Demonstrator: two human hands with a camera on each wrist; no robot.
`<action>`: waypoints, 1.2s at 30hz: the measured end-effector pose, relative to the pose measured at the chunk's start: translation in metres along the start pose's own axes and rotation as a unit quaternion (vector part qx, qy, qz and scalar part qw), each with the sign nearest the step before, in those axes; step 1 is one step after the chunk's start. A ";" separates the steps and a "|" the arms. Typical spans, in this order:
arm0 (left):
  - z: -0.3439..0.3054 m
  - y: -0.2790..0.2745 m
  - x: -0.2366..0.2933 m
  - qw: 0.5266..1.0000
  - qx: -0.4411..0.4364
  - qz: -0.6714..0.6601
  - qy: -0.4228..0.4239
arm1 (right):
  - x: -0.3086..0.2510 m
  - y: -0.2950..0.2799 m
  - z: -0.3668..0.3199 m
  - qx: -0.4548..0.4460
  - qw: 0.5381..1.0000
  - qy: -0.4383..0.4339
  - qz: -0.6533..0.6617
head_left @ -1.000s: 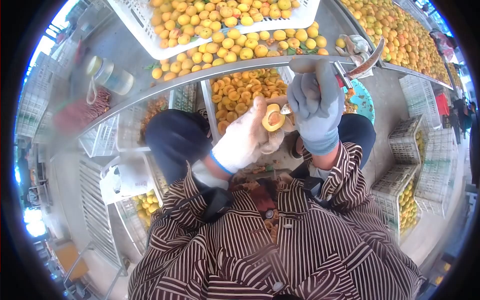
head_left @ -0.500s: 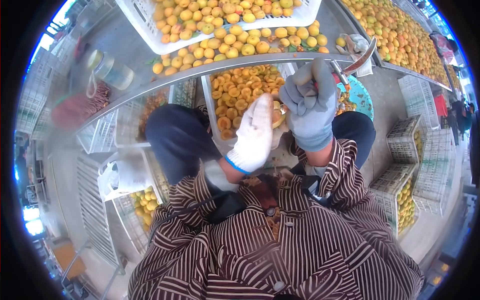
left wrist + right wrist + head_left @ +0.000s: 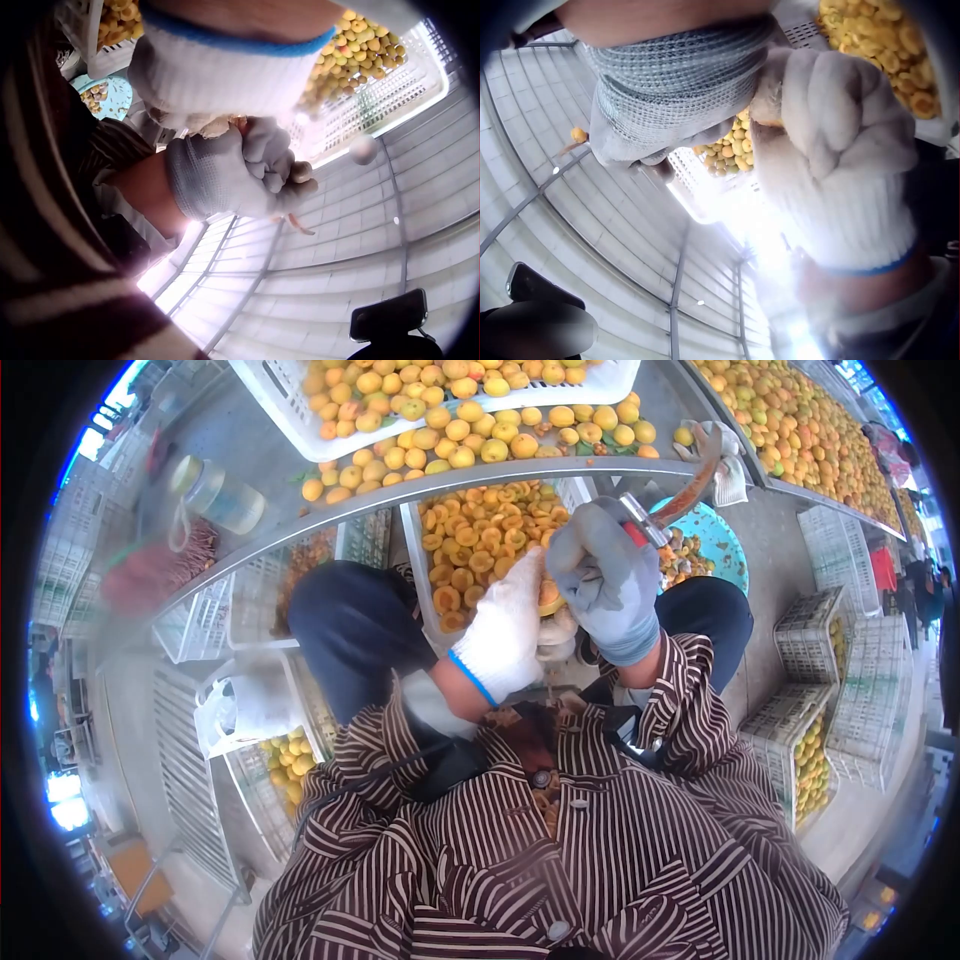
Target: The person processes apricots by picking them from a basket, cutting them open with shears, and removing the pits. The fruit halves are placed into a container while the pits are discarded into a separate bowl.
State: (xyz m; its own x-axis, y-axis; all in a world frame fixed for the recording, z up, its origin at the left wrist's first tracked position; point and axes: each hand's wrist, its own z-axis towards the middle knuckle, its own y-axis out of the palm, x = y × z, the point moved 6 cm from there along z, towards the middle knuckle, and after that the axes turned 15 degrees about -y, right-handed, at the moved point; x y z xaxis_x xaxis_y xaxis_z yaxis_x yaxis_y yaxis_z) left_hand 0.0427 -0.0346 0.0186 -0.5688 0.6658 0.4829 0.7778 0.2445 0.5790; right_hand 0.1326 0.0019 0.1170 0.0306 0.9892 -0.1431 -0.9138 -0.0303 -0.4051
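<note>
My left hand [image 3: 505,625], in a white knit glove, wraps around an apricot [image 3: 549,598] over my lap; only an orange sliver of the fruit shows. My right hand [image 3: 605,582], in a grey glove, grips a red-handled tool whose curved metal blade [image 3: 688,485] points up and to the right. The two hands press together just below a white tray of halved apricots [image 3: 478,538]. The left wrist view shows the white cuff [image 3: 225,67] above the grey glove [image 3: 232,176]. In the right wrist view the grey glove [image 3: 675,90] sits beside the white glove [image 3: 840,150].
A metal table edge [image 3: 400,500] runs above my knees, with loose whole apricots [image 3: 470,445] and a white crate [image 3: 300,410] of them behind it. A blue basin [image 3: 722,545] sits at the right and a jar [image 3: 215,495] at the left. Crates stand on the floor on both sides.
The left hand has turned over the apricot, hiding the cut face that showed before. Both hands came a little nearer my body, and the blade swung up and leftward.
</note>
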 end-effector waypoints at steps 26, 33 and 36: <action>-0.015 0.021 0.009 0.970 -0.224 -0.098 0.016 | 0.032 -0.012 -0.032 0.330 0.793 0.299 0.416; -0.013 0.026 0.000 0.974 -0.203 -0.061 0.081 | 0.024 -0.002 -0.026 0.229 0.856 0.277 0.371; -0.024 0.023 0.008 0.988 -0.084 0.031 0.127 | 0.018 -0.012 -0.022 0.286 0.890 0.236 0.264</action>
State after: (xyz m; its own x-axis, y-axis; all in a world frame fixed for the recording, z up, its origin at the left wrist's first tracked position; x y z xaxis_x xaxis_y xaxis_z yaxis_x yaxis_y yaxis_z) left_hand 0.0499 -0.0406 0.0511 -0.5871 0.4728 0.6571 0.7698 0.0748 0.6339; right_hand 0.1526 0.0167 0.0993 -0.4214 0.6834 -0.5961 -0.9038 -0.2621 0.3384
